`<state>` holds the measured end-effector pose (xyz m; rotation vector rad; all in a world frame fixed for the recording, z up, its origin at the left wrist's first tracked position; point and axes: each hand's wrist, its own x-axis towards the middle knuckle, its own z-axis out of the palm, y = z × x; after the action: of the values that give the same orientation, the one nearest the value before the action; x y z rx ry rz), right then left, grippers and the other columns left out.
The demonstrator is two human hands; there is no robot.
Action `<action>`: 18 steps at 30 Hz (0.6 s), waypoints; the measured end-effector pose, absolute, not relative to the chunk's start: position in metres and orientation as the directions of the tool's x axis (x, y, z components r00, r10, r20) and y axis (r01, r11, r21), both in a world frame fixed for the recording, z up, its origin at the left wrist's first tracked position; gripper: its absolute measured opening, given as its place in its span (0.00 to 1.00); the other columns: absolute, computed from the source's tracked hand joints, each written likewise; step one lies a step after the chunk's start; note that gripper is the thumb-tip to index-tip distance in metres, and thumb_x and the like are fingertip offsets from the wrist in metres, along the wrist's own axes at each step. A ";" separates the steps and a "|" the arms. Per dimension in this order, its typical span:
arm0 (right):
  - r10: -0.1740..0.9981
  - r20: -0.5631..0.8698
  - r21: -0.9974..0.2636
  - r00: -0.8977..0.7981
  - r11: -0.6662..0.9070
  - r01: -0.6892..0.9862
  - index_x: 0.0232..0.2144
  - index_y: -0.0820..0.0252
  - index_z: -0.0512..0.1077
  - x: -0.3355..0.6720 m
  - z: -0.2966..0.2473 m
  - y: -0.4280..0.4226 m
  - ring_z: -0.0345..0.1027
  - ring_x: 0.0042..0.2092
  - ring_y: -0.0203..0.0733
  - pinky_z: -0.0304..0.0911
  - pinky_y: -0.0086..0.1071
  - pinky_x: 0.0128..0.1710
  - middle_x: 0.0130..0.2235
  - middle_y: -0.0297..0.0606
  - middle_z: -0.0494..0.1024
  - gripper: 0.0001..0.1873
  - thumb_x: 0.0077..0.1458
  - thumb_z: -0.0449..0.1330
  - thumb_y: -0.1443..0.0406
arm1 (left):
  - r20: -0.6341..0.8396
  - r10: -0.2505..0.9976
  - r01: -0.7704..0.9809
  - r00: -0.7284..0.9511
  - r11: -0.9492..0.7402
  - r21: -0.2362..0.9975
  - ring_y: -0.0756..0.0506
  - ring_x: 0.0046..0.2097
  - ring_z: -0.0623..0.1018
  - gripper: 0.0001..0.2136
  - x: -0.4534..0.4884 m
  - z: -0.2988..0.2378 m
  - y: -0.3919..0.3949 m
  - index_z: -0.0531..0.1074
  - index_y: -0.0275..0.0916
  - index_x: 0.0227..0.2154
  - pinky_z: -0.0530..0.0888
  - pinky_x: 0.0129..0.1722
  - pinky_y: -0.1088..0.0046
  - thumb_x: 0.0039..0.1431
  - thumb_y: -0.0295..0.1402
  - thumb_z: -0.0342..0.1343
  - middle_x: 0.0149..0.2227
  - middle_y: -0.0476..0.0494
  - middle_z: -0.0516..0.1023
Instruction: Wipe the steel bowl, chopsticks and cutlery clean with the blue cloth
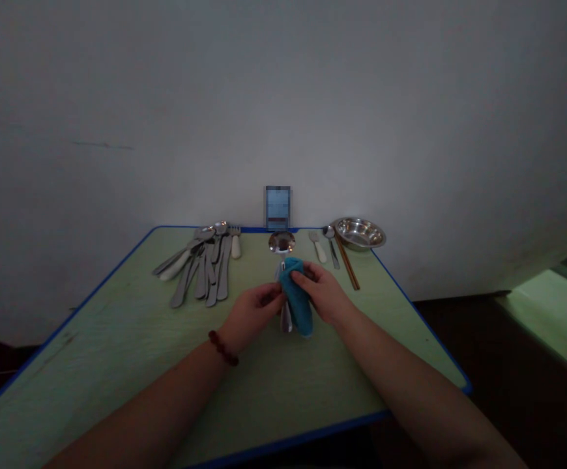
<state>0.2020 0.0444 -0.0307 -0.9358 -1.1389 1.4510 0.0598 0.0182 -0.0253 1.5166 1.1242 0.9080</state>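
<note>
Green laminate table (117,352) with blue edging before a plain white wall (283,98); a stainless steel bowl (359,233) at upper right, heaped metal cutlery (205,270) at upper left. Centre: the right hand (325,294) and left hand (254,311), fingers curled and closed, grip a teal cloth (296,296) around a steel spoon (281,242), bowl uppermost.

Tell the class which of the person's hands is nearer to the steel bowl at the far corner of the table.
Right. The right hand is below and to the left of the steel bowl, not touching it; the left hand is farther away, further left and lower.
</note>
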 end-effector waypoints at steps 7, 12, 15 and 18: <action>0.967 0.028 -0.985 -0.252 -0.016 -0.172 0.35 0.56 0.68 0.201 -0.030 0.041 0.68 0.36 0.37 0.63 0.35 0.40 0.33 0.32 0.75 0.17 0.38 0.62 0.62 | 0.018 0.963 0.203 0.268 -0.075 0.976 0.45 0.32 0.73 0.08 0.061 -0.022 0.015 0.72 0.37 0.26 0.68 0.34 0.72 0.46 0.35 0.52 0.25 0.49 0.76; 0.959 0.078 -0.996 -0.273 0.064 -0.060 0.36 0.56 0.68 0.203 -0.031 0.042 0.68 0.38 0.38 0.63 0.37 0.42 0.35 0.34 0.75 0.18 0.39 0.62 0.61 | 0.035 0.960 0.162 0.279 -0.083 0.983 0.44 0.34 0.74 0.07 0.062 -0.023 0.015 0.73 0.37 0.27 0.68 0.36 0.72 0.45 0.32 0.52 0.27 0.48 0.77; 0.964 0.077 -0.997 -0.254 0.075 -0.017 0.35 0.56 0.68 0.204 -0.033 0.044 0.68 0.37 0.38 0.63 0.38 0.41 0.35 0.35 0.75 0.18 0.38 0.62 0.61 | 0.051 0.960 0.194 0.276 -0.107 0.975 0.44 0.33 0.74 0.07 0.062 -0.026 0.016 0.73 0.38 0.26 0.68 0.35 0.73 0.44 0.33 0.53 0.28 0.47 0.78; 0.973 0.054 -0.999 -0.226 0.051 -0.018 0.35 0.57 0.67 0.204 -0.034 0.044 0.68 0.37 0.38 0.63 0.38 0.40 0.34 0.35 0.75 0.18 0.37 0.62 0.61 | 0.048 0.953 0.227 0.298 -0.119 0.967 0.43 0.34 0.74 0.08 0.061 -0.029 0.016 0.73 0.39 0.27 0.69 0.36 0.71 0.45 0.34 0.52 0.29 0.46 0.78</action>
<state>0.2039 0.0441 -0.0340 -1.0441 -1.3906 1.3401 0.0612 0.0165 -0.0287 1.5749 1.1134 0.9197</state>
